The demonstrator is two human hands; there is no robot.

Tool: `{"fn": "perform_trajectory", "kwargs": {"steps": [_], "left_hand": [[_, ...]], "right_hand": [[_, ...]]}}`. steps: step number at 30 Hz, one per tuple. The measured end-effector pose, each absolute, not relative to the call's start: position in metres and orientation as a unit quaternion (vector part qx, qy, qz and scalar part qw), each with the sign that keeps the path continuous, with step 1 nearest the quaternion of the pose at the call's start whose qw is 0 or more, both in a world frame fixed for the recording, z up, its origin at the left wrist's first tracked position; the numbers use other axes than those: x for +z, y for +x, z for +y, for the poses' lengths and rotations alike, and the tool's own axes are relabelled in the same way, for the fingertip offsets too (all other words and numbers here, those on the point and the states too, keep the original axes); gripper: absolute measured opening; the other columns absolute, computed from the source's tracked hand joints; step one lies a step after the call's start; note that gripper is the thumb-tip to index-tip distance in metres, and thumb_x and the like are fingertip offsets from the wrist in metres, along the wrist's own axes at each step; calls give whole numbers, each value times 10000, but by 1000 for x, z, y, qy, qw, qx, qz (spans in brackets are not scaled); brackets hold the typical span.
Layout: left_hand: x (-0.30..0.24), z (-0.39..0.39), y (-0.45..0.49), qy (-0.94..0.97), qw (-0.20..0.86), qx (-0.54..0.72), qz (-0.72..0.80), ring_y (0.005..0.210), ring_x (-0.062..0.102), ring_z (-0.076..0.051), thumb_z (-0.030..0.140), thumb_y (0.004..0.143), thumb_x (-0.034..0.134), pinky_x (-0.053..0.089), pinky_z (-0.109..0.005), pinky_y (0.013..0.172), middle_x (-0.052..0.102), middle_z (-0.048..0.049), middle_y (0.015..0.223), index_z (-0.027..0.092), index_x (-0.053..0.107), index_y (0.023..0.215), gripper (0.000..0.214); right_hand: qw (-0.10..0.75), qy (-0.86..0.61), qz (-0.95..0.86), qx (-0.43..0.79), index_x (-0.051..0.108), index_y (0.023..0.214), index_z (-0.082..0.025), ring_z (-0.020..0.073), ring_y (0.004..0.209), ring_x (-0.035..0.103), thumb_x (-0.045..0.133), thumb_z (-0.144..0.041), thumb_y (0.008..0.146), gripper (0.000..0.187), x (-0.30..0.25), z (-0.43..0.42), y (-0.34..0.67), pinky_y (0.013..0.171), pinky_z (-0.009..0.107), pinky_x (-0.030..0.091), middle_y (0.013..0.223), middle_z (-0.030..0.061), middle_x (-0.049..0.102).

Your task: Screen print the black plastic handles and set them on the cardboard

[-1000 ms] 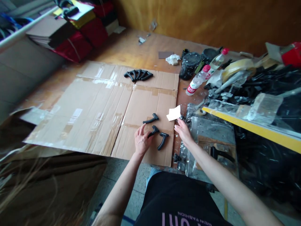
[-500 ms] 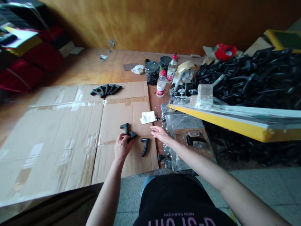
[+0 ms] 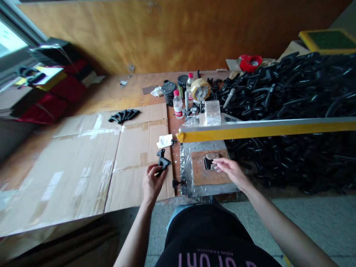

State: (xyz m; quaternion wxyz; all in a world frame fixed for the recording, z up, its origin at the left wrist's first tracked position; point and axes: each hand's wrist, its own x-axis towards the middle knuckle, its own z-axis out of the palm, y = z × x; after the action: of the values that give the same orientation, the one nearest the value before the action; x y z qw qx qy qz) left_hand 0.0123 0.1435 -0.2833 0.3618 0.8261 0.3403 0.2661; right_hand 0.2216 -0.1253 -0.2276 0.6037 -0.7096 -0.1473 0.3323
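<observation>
My left hand [image 3: 152, 181] is closed on black plastic handles [image 3: 162, 161], held just above the near right corner of the flattened cardboard [image 3: 83, 163]. My right hand [image 3: 230, 170] rests on the brown plate of a foil-covered jig [image 3: 207, 168], its fingertips at a black handle [image 3: 209, 162] seated in the plate. The fingers there are curled, and I cannot see whether they grip it. A folded white paper [image 3: 165, 141] lies on the cardboard just beyond my left hand.
A big heap of black handles [image 3: 292, 92] fills the right of the table behind a yellow-edged frame [image 3: 264, 128]. A small row of handles [image 3: 124, 115] lies at the far cardboard edge. Bottles [image 3: 178, 105], black tins and a tape roll [image 3: 200, 89] stand behind the jig.
My right hand moved right from the cardboard edge onto the jig plate. My left hand lifted the handles off the cardboard, where none remain near it. The view swung right.
</observation>
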Motion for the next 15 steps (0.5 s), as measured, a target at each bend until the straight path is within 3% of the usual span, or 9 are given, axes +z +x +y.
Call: {"fn": "perform_trajectory", "kwargs": {"steps": [5, 9, 15], "left_hand": [[-238, 42, 97, 831, 477, 185, 218, 816, 652, -167, 388, 741, 737, 562, -290, 705, 635, -58, 997, 193, 688, 802, 210], [-217, -28, 178, 857, 472, 127, 163, 830, 665, -195, 302, 729, 753, 561, -328, 761, 666, -64, 947, 182, 706, 823, 159], [-211, -75, 236, 877, 471, 91, 37, 1241, 548, -288, 314, 766, 728, 462, -413, 1038, 606, -122, 1300, 210, 673, 1163, 414]], "right_hand": [[620, -730, -91, 274, 711, 1010, -202, 218, 860, 690, 682, -539, 765, 418, -226, -202, 240, 731, 371, 573, 1054, 109, 721], [635, -740, -41, 220, 706, 1028, -194, 233, 872, 690, 706, -554, 733, 465, -230, -252, 258, 752, 401, 576, 1061, 120, 717], [628, -755, -33, 187, 703, 1030, -201, 239, 851, 697, 698, -555, 743, 456, -245, -303, 276, 745, 417, 584, 1049, 117, 721]]}}
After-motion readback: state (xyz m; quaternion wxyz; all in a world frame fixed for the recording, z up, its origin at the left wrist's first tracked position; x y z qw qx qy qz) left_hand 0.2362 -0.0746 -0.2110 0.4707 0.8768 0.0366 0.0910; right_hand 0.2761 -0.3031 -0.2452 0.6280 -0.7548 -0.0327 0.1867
